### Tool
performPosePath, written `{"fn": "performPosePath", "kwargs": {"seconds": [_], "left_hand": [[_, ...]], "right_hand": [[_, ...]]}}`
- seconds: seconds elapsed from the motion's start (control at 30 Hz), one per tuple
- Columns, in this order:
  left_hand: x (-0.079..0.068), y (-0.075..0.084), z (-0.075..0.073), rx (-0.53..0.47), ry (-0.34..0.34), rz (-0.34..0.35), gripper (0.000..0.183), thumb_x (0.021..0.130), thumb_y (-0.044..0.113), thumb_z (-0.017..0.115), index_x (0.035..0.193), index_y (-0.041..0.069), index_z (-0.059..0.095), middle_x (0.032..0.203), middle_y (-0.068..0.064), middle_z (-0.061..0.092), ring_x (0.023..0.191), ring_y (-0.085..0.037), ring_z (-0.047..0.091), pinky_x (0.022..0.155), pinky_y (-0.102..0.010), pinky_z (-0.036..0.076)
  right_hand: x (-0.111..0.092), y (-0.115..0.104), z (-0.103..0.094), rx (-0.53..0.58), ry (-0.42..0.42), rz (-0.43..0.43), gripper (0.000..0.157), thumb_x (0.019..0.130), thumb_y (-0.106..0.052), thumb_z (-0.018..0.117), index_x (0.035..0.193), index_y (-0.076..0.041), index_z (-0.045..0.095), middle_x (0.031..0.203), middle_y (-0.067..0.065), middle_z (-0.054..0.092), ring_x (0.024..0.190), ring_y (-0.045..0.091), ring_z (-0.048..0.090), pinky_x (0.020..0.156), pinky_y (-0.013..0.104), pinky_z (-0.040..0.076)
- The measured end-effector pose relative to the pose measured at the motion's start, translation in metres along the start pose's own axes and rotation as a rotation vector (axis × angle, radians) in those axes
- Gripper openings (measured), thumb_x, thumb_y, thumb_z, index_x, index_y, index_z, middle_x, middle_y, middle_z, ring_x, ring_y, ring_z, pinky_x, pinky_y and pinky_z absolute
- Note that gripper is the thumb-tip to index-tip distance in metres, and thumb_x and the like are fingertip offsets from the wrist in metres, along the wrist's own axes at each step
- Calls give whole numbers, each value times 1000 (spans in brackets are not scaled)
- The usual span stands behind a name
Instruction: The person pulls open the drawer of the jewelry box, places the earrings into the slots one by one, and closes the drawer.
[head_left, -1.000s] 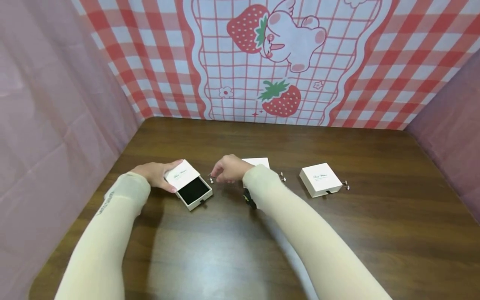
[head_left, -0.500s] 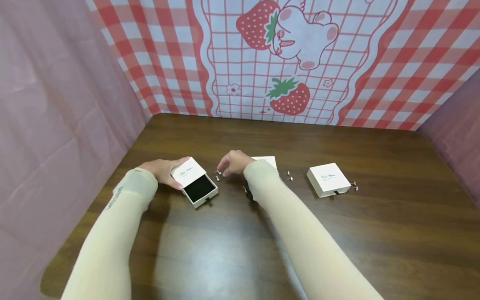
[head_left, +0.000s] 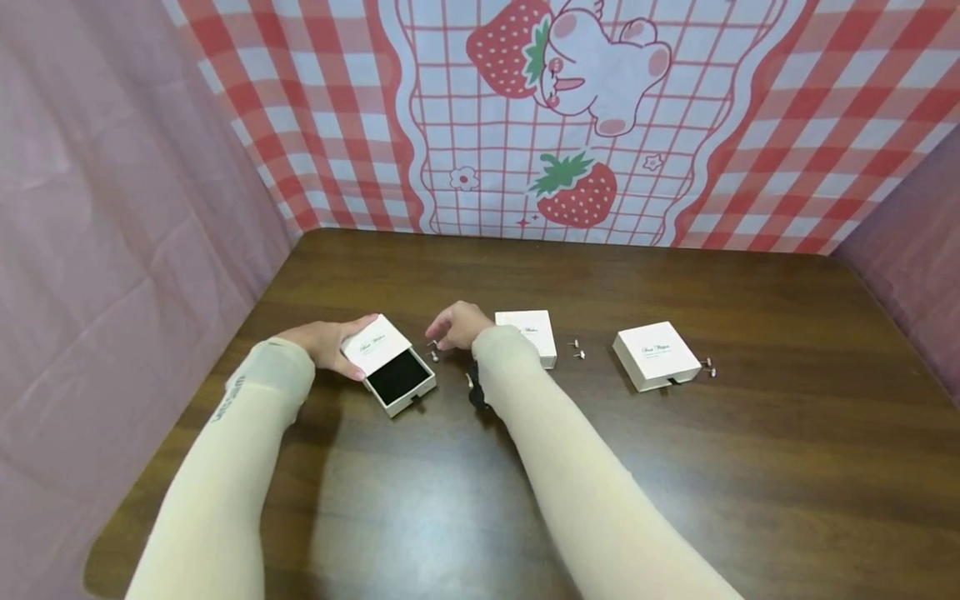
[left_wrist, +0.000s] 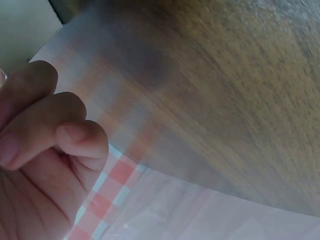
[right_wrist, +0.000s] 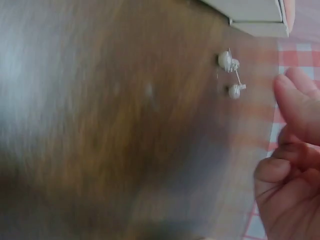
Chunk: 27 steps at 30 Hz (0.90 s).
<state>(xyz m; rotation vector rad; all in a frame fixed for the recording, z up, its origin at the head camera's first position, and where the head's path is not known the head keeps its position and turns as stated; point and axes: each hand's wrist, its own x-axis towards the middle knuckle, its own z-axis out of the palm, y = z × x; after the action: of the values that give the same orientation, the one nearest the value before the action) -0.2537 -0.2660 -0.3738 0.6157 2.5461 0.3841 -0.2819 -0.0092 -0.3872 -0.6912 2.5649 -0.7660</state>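
Observation:
In the head view my left hand [head_left: 327, 343] grips the white sleeve of a small jewelry box [head_left: 377, 343], thumb in front and fingers behind. Its drawer, lined in black [head_left: 399, 377], is slid partly out toward the right front. A corner of a pale box [left_wrist: 30, 32] shows by my curled fingers in the left wrist view. Two pearl stud earrings [right_wrist: 231, 75] lie on the table beside the box. Just right of them hovers my right hand [head_left: 462, 325], thumb and index finger slightly apart with nothing visible between them; the other fingers are curled.
Two more white boxes, both closed, stand on the wooden table [head_left: 420, 492]: a middle box [head_left: 528, 329] partly behind my right forearm, and a right box [head_left: 657, 354]. A pair of studs [head_left: 578, 350] lies beside the middle one, another pair [head_left: 709, 367] beside the right one.
My right hand has drawn back slightly from the studs by the left box, and its arm has swung left, uncovering more of the middle box. My left hand keeps its grip. The view has shifted slightly.

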Motion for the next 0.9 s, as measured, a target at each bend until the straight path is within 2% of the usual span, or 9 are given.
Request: {"fn": "performPosePath", "kwargs": {"seconds": [0.1,0.2,0.43,0.57,0.67,0.7,0.8,0.9], "left_hand": [[-1,0,1,-10,12,6,104,76,38,80,150,2,17,136,-30,46,112,-38,53,97,-52,39],[0,0,1,-12,18,4,103,76,38,80,150,3,17,135,-30,48,110,-38,54,97,-52,39],[0,-3,3,-13,26,13,103,76,37,80,150,3,18,135,-30,48,110,-38,54,96,-52,39],[0,-4,4,-14,30,13,103,76,38,80,151,3,17,135,-30,47,113,-39,53,97,-52,39],[2,-5,5,-12,38,15,103,76,38,80,150,3,18,135,-30,48,112,-39,54,98,-51,39],[2,-6,6,-14,40,20,102,76,37,80,150,2,18,134,-30,48,112,-39,54,97,-51,39],[2,-7,6,-26,43,35,102,76,36,81,149,0,19,135,-30,47,112,-38,54,98,-51,39],[2,-7,5,-32,48,44,102,76,35,81,149,0,19,135,-30,48,110,-36,54,98,-50,39]], "right_hand": [[3,2,7,-6,11,43,28,77,-5,77,104,-11,76,107,1,71,98,16,58,86,25,43],[5,4,12,-18,14,67,30,75,-7,79,104,-12,76,109,1,71,105,19,58,91,27,43],[-3,-1,19,35,16,83,34,72,-4,79,105,-8,75,108,4,71,102,18,59,91,23,43],[3,3,24,53,7,116,34,70,-5,79,103,-9,76,105,3,72,104,17,59,93,25,43],[5,8,29,27,50,83,34,69,-10,79,103,-15,77,103,-1,72,101,16,60,91,28,44],[15,21,36,37,73,34,31,68,-16,80,98,-18,78,98,-5,73,96,14,60,87,25,45],[21,29,40,14,71,15,28,68,-19,78,96,-21,78,95,-9,73,94,12,62,84,23,45],[25,31,38,32,43,37,26,68,-16,78,94,-17,79,93,-8,73,97,13,63,85,22,46]]}}
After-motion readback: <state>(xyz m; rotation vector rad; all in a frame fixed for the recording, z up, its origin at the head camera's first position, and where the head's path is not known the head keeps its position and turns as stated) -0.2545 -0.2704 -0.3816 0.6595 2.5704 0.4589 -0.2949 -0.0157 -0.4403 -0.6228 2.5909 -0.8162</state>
